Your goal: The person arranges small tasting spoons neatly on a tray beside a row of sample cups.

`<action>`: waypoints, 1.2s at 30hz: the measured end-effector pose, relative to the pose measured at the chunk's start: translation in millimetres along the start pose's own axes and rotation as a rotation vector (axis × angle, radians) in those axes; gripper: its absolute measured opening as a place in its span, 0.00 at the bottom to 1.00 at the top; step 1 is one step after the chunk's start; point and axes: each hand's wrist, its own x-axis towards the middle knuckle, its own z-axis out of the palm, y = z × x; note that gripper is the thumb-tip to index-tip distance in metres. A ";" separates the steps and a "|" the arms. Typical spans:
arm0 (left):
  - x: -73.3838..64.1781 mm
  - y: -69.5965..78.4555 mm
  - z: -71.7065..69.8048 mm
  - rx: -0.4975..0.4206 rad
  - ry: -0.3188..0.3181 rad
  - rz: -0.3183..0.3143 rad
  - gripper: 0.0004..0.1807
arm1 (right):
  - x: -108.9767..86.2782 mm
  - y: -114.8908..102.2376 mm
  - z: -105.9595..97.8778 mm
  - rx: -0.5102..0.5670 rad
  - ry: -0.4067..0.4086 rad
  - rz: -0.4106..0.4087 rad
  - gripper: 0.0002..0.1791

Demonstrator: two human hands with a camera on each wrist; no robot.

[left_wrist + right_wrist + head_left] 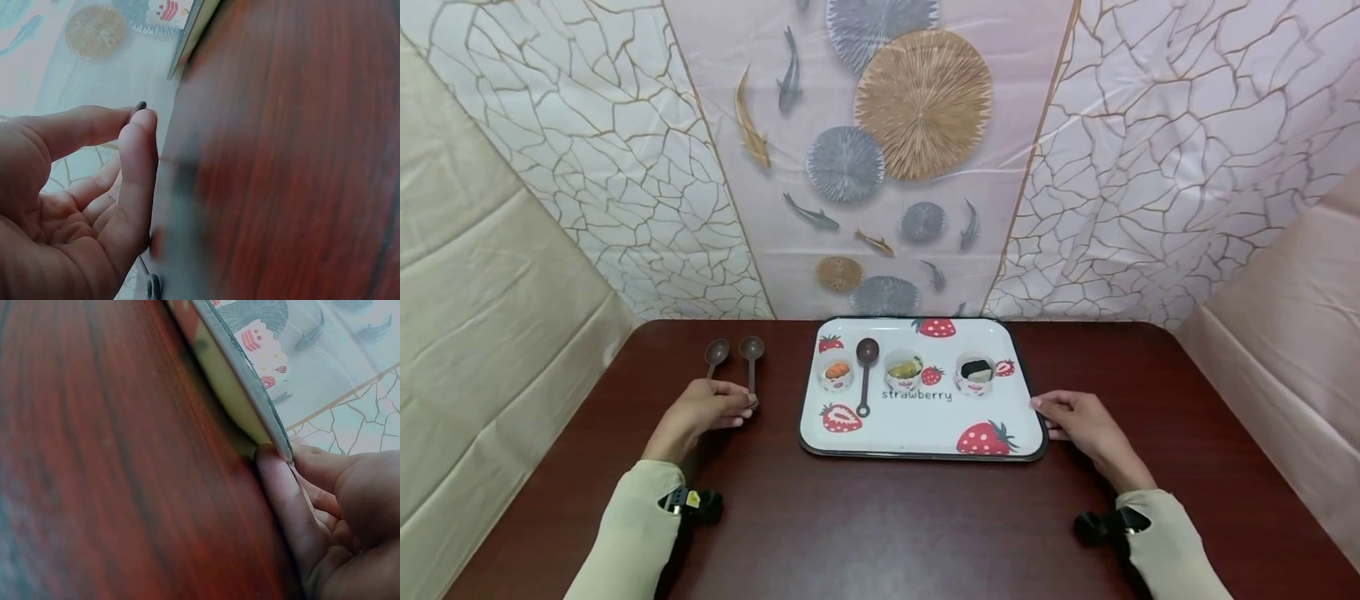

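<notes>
With thumb and forefinger, my left hand (706, 408) pinches the handle end of a brown measuring spoon (752, 348). Its bowl points to the back of the table. The dark handle tip (142, 105) shows between the fingertips in the left wrist view. Just left of it lies a second brown spoon (717, 352), its handle partly hidden by the hand. My right hand (1088, 427) grips the right edge of a white strawberry-print tray (910, 429). In the right wrist view, a finger sits under the tray rim (275, 434) with the thumb on top.
On the tray, a third brown spoon (865, 379) lies between a cup with orange food (836, 377) and a cup with yellow-green food (903, 377). Further right is a cup with black-and-white pieces (975, 379). A patterned curtain (880, 208) hangs behind the dark wooden table (880, 533).
</notes>
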 end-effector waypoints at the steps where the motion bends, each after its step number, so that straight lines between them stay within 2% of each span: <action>1: -0.7 0.8 0.7 0.004 0.004 -0.001 0.20 | -0.2 -0.1 -0.1 0.004 -0.001 -0.001 0.24; 7: -2.5 6.1 6.5 0.009 0.028 0.018 0.19 | -1.4 0.2 -1.5 0.001 0.004 -0.001 0.24; 14: -8.6 11.9 15.7 0.007 0.096 0.062 0.18 | 1.1 -0.4 -3.3 0.004 0.007 -0.017 0.24; 20: -18.4 17.5 28.6 -0.008 0.125 0.120 0.18 | -0.2 1.0 -0.9 0.011 0.004 -0.006 0.23; 30: -25.2 32.7 43.6 -0.014 0.165 0.214 0.17 | -1.7 1.0 0.0 -0.003 0.006 -0.012 0.24; 36: -29.2 40.3 52.8 -0.007 0.181 0.247 0.15 | -2.7 -0.2 0.3 -0.007 0.009 0.001 0.25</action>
